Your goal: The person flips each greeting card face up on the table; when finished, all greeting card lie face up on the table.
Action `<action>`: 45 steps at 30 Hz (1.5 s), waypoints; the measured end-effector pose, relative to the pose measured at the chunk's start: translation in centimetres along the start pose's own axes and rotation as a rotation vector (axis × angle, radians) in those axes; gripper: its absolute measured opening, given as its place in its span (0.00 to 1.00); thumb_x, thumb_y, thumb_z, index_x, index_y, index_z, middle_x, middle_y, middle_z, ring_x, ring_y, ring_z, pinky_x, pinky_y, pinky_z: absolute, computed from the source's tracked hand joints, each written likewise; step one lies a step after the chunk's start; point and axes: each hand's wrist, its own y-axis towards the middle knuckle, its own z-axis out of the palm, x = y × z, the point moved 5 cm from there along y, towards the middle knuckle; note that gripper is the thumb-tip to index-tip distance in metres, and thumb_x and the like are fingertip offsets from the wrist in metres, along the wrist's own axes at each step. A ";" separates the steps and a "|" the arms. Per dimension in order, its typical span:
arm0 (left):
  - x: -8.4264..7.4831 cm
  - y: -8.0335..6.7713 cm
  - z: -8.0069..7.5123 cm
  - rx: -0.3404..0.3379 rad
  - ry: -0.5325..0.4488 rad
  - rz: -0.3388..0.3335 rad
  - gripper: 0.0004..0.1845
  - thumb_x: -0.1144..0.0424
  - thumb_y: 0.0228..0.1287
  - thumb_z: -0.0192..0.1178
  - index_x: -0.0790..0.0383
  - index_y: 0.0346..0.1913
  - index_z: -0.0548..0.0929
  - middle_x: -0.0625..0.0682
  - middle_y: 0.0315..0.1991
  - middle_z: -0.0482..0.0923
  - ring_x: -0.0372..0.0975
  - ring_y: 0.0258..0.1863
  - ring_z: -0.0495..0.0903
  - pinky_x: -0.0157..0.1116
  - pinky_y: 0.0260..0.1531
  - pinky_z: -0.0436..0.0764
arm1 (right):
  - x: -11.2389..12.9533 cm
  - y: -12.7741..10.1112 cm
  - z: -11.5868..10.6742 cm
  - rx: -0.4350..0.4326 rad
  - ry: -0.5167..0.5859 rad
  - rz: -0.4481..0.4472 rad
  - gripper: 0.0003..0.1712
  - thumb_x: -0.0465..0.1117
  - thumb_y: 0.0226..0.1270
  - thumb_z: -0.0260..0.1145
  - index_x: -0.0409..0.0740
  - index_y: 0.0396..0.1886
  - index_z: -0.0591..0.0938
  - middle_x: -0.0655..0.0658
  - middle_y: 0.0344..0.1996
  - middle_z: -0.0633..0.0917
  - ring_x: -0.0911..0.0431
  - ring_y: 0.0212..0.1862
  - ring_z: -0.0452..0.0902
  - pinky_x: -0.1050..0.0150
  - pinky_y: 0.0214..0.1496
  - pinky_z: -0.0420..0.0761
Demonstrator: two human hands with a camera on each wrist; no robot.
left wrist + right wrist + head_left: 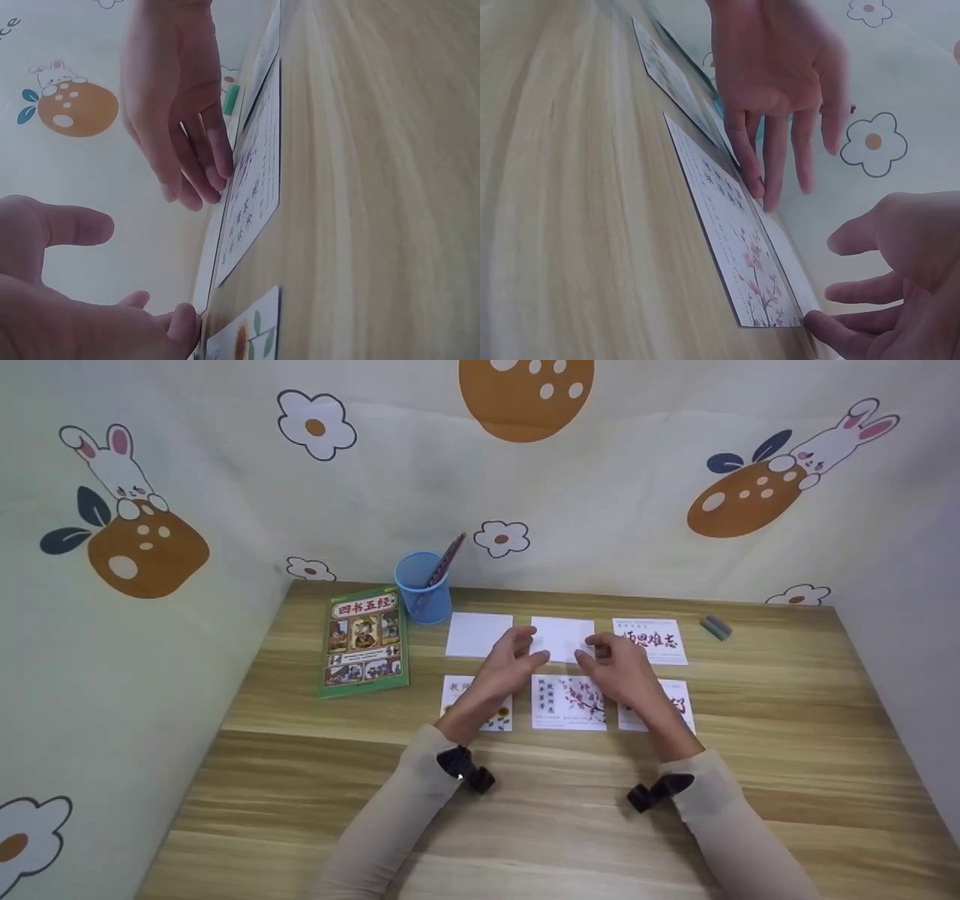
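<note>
A blank white card lies in the middle of the back row, between my two hands. My left hand is at its left side, fingers loosely bent and thumb apart from them. At the card's right side is my right hand, also with spread, relaxed fingers. Fingertips of both hands reach down near the card's edges; whether they touch it I cannot tell. Directly in front lies a card with pink blossoms. My left wrist partly covers a sunflower card; my right hand and wrist partly hide a red-lettered card.
Another blank card lies back left, and a card with red characters back right. Farther left are a green comic-style book and a blue pen cup. Small coloured sticks lie at right. Patterned cloth walls surround the table.
</note>
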 end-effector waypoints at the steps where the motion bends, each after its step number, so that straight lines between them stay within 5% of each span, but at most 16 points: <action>1: -0.1 0.0 0.0 -0.005 -0.012 0.012 0.33 0.57 0.68 0.62 0.58 0.73 0.65 0.58 0.75 0.65 0.49 0.75 0.64 0.45 0.74 0.65 | -0.1 0.0 0.0 0.004 0.003 0.003 0.27 0.51 0.70 0.67 0.37 0.60 0.80 0.35 0.54 0.84 0.42 0.56 0.81 0.46 0.61 0.81; 9: -0.9 0.1 0.1 -0.026 -0.152 0.162 0.31 0.59 0.67 0.64 0.55 0.71 0.68 0.52 0.72 0.68 0.50 0.71 0.69 0.48 0.67 0.75 | -0.5 0.2 0.1 0.014 0.045 -0.030 0.28 0.46 0.64 0.72 0.36 0.60 0.79 0.34 0.52 0.85 0.43 0.55 0.84 0.49 0.59 0.83; 15: -1.2 -0.2 1.7 0.257 -0.270 0.234 0.32 0.48 0.75 0.55 0.56 0.75 0.63 0.55 0.75 0.65 0.49 0.70 0.72 0.50 0.70 0.72 | -0.1 0.2 0.1 -0.040 0.123 -0.113 0.27 0.41 0.65 0.72 0.36 0.61 0.77 0.34 0.54 0.84 0.42 0.53 0.85 0.51 0.56 0.85; 18: -1.2 -0.3 2.1 0.332 -0.225 0.247 0.32 0.43 0.76 0.51 0.56 0.74 0.66 0.55 0.75 0.65 0.49 0.73 0.69 0.50 0.72 0.68 | 0.3 0.1 -0.2 -0.095 0.146 -0.150 0.31 0.40 0.66 0.71 0.36 0.66 0.73 0.34 0.54 0.84 0.43 0.52 0.86 0.53 0.55 0.86; 25: -0.7 0.5 1.0 0.224 -0.007 0.230 0.28 0.42 0.75 0.51 0.52 0.69 0.74 0.44 0.72 0.70 0.37 0.73 0.67 0.42 0.75 0.63 | 0.1 0.3 -0.5 -0.140 0.181 -0.103 0.51 0.40 0.65 0.71 0.40 0.79 0.51 0.32 0.61 0.79 0.41 0.55 0.84 0.51 0.56 0.85; 33: 0.3 0.9 0.4 0.224 0.068 0.141 0.33 0.38 0.72 0.53 0.53 0.71 0.72 0.51 0.70 0.73 0.40 0.72 0.69 0.43 0.75 0.64 | -0.4 0.3 0.1 -0.077 0.059 -0.125 0.33 0.42 0.65 0.71 0.33 0.66 0.74 0.31 0.55 0.78 0.40 0.53 0.81 0.51 0.55 0.85; 37: 0.5 0.9 0.5 0.246 0.090 0.134 0.33 0.38 0.73 0.52 0.53 0.72 0.71 0.51 0.71 0.72 0.41 0.73 0.68 0.44 0.75 0.64 | -0.2 0.1 0.3 -0.041 -0.067 -0.129 0.25 0.46 0.64 0.72 0.35 0.56 0.84 0.31 0.56 0.80 0.39 0.57 0.76 0.45 0.63 0.76; 41: 0.5 0.8 0.4 0.241 0.133 0.136 0.35 0.36 0.70 0.54 0.50 0.72 0.70 0.45 0.73 0.69 0.40 0.75 0.65 0.43 0.76 0.61 | 0.0 -0.1 0.3 -0.016 -0.134 -0.116 0.22 0.47 0.65 0.71 0.36 0.51 0.87 0.29 0.61 0.78 0.35 0.65 0.70 0.40 0.72 0.66; 45: 0.4 0.7 0.2 0.204 0.205 0.159 0.30 0.44 0.73 0.55 0.53 0.72 0.71 0.44 0.73 0.70 0.40 0.75 0.65 0.41 0.76 0.63 | 0.1 -0.1 0.1 -0.015 -0.152 -0.113 0.21 0.47 0.65 0.70 0.36 0.50 0.87 0.29 0.59 0.79 0.35 0.65 0.71 0.41 0.72 0.66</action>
